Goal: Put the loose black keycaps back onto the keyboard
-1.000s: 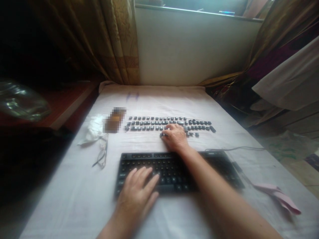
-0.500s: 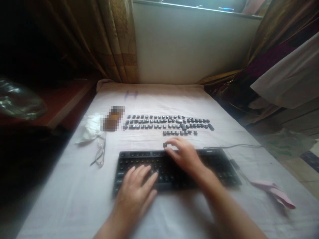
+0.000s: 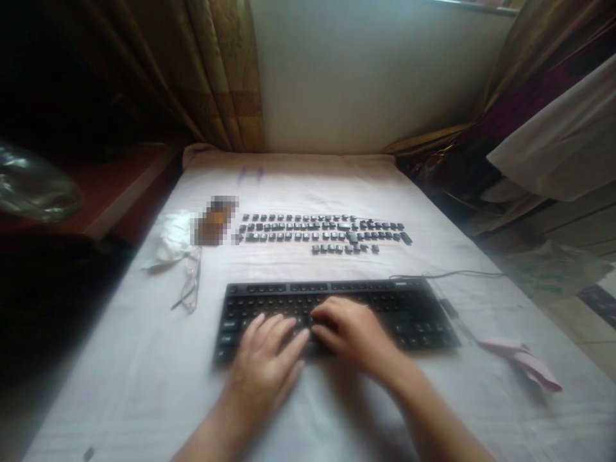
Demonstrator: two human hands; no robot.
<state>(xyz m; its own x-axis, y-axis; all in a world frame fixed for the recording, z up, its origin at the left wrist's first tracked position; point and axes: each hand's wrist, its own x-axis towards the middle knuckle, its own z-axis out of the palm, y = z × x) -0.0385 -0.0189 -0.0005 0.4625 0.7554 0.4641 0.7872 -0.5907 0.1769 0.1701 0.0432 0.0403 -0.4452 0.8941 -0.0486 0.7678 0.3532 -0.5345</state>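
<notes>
Under the fingertips of both hands lies a black keyboard (image 3: 414,308), square to the person on a white sheet (image 3: 144,372). The left hand (image 3: 267,362) lies flat and open, fingers (image 3: 283,330) spread across the keys at the board's near-left part, gripping nothing. The right hand (image 3: 351,333) is curled, fingertips (image 3: 320,317) bunched and pointing down at the middle rows just beside the left fingertips. Whether they pinch a small keycap cannot be told, since the tips hide it.

Beyond the fingers, past the board's far edge, loose keycaps (image 3: 322,231) lie in tidy rows. Left of the left fingers sit eyeglasses (image 3: 187,289) and a crumpled white cloth (image 3: 171,240). Right of the right hand a cable (image 3: 457,276) leaves the board, with a pink cloth (image 3: 524,369) nearer.

Judging by this pose, the work is at a single key. It would go best with the flat hand pinning the board, the cap kept level over its stem, and pressure straight down rather than at a slant.
</notes>
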